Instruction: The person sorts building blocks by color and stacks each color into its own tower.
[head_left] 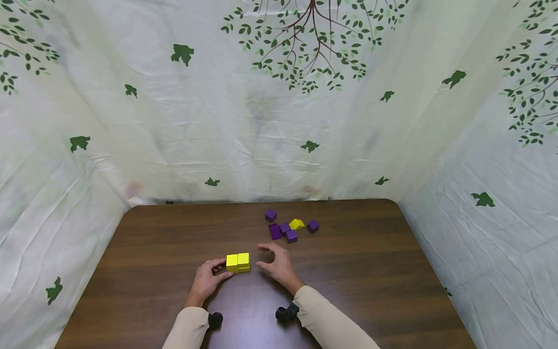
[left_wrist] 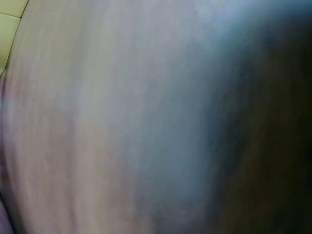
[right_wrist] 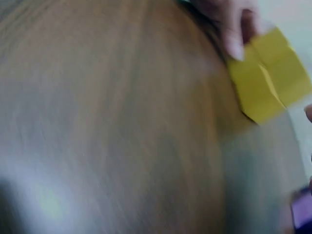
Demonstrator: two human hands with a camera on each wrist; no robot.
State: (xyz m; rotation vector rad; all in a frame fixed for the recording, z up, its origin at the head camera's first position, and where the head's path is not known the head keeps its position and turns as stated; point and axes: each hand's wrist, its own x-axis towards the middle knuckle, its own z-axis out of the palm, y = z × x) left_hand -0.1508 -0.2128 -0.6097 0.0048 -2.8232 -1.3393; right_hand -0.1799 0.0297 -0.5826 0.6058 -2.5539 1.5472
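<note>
Yellow blocks (head_left: 238,261) stand pressed together in a small cluster, with two square tops side by side. A seam shows low on the right part, and the cluster appears again, blurred, in the right wrist view (right_wrist: 270,75). My left hand (head_left: 207,280) holds the cluster at its left side, thumb at the front corner and fingers curled behind. To the right of the blocks, my right hand (head_left: 280,266) hovers apart from them, thumb and index finger spread with nothing between. In the left wrist view only a yellow edge (left_wrist: 6,39) shows.
Several purple blocks (head_left: 291,236) lie loosely grouped farther back on the brown table (head_left: 370,271). Among them sits a yellow triangular block (head_left: 297,224). Behind the table hangs a white cloth (head_left: 261,121) with a leaf print.
</note>
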